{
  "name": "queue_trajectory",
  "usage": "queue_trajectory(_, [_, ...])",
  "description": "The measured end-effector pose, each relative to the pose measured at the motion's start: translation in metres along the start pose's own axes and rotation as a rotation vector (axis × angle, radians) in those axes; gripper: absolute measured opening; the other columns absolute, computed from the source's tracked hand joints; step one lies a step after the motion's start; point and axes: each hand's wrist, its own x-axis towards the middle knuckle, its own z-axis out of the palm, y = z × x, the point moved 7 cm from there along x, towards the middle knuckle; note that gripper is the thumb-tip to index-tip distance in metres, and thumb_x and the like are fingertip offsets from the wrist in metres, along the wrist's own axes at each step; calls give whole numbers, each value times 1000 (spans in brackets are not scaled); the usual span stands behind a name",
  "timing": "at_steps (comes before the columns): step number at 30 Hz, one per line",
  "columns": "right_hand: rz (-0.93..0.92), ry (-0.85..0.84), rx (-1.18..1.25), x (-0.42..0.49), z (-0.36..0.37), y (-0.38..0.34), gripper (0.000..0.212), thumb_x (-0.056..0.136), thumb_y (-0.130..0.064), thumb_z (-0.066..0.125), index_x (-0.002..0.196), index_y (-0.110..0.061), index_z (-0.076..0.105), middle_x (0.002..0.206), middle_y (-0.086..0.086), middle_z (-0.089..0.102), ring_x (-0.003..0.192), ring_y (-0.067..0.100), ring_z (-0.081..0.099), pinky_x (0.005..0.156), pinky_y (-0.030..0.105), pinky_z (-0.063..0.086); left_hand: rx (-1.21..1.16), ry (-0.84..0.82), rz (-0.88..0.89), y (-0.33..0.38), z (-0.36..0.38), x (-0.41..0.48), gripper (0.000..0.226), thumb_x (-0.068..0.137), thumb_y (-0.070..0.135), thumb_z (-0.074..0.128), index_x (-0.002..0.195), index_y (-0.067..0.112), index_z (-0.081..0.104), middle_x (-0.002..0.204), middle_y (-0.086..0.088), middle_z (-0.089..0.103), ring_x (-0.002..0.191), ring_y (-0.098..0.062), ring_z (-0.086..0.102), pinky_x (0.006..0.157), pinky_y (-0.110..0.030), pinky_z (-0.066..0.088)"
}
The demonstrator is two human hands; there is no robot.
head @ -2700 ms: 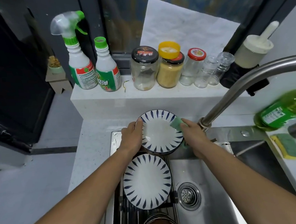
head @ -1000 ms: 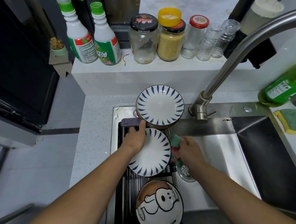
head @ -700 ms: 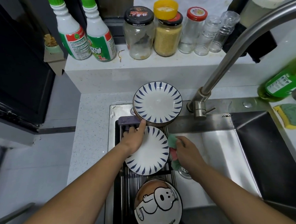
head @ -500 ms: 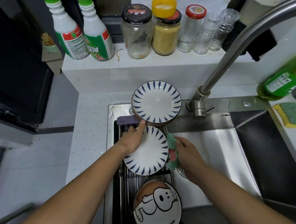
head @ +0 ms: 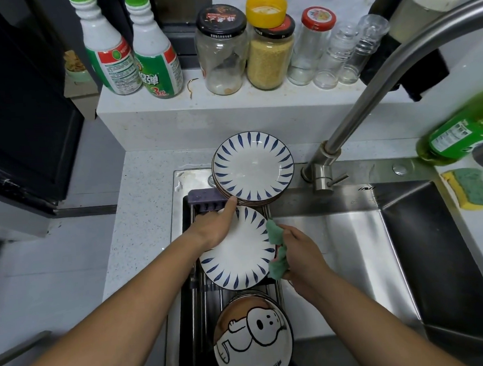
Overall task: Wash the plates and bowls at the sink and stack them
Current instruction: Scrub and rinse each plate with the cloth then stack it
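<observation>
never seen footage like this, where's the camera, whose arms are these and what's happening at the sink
No machine here: a person wears a wide-angle camera on the head, looking down, so the two arms are their own. The left hand grips the rim of a blue-patterned plate over a rack laid across the steel sink. The right hand holds a green sponge against the plate's right edge. Behind it sits a stack of matching plates; nearer the person, a Snoopy bowl rests on the rack. The faucet rises at the back; a green dish soap bottle and a spare sponge are off to the right.
</observation>
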Motion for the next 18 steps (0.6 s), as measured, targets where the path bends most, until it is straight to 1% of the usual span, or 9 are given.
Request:
queue_trajectory(2, [10, -7, 14, -1, -1, 1, 29, 105, -21, 41, 120, -19, 66, 77, 6, 52, 59, 18, 49, 49, 26, 45, 6, 1, 8, 1, -1, -2, 78, 101, 72, 13, 162, 25, 29, 167, -14, 29, 154, -30, 26, 120, -37, 22])
queue_trajectory(4, [5, -7, 4, -2, -1, 1, 30, 105, -20, 40, 120, -20, 66, 75, 6, 49, 61, 19, 47, 46, 24, 44, 23, 6, 25, 2, -3, -2, 78, 101, 71, 12, 163, 25, 27, 168, -13, 26, 155, -29, 24, 121, -37, 20])
queue_trajectory(5, [0, -5, -8, -3, -1, 1, 30, 105, -20, 40, 120, -20, 65, 77, 6, 51, 64, 19, 49, 46, 23, 45, 38, 6, 30, 2, -3, -2, 77, 102, 70, 11, 163, 26, 24, 170, -11, 24, 156, -28, 21, 122, -38, 18])
queue_trajectory(7, [-8, -2, -37, -4, 0, 0, 31, 105, -20, 38, 120, -20, 65, 87, 8, 58, 73, 21, 56, 48, 24, 48, 77, -5, 28, 2, -2, 1, 77, 102, 70, 9, 164, 25, 22, 170, -11, 22, 157, -28, 17, 125, -39, 17])
queue_trajectory(9, [-10, -4, -51, -4, -1, -1, 33, 105, -18, 36, 119, -20, 65, 93, 8, 61, 78, 23, 58, 52, 27, 50, 113, -25, 10, 0, 0, 4, 80, 101, 71, 7, 163, 24, 25, 169, -12, 24, 157, -30, 19, 126, -42, 17])
queue_trajectory(11, [-10, -7, -53, -6, -3, -3, 34, 105, -17, 34, 117, -20, 66, 84, 4, 58, 73, 22, 57, 55, 30, 50, 114, -32, -5, -1, 1, 7, 84, 99, 74, 7, 162, 22, 29, 168, -13, 28, 156, -30, 21, 126, -44, 18])
queue_trajectory(12, [-9, -8, -57, -7, -3, -4, 34, 104, -16, 34, 116, -20, 66, 80, 2, 56, 70, 21, 56, 56, 30, 49, 103, -32, -6, -2, 1, 7, 86, 98, 75, 8, 163, 22, 28, 168, -12, 28, 156, -29, 20, 126, -44, 17])
queue_trajectory(15, [-10, -13, -75, -8, -3, -5, 35, 103, -14, 32, 114, -19, 65, 77, 2, 54, 66, 20, 55, 51, 27, 48, 65, -25, 18, 0, -1, 7, 80, 101, 72, 11, 165, 25, 15, 171, -6, 20, 159, -22, 10, 128, -41, 12])
queue_trajectory(18, [-10, -10, -84, -9, -5, -6, 36, 103, -14, 32, 115, -20, 66, 76, 3, 56, 65, 21, 57, 50, 27, 47, 72, -31, 38, 7, -3, 3, 76, 103, 68, 12, 166, 24, 12, 172, -6, 17, 159, -23, 8, 128, -41, 10])
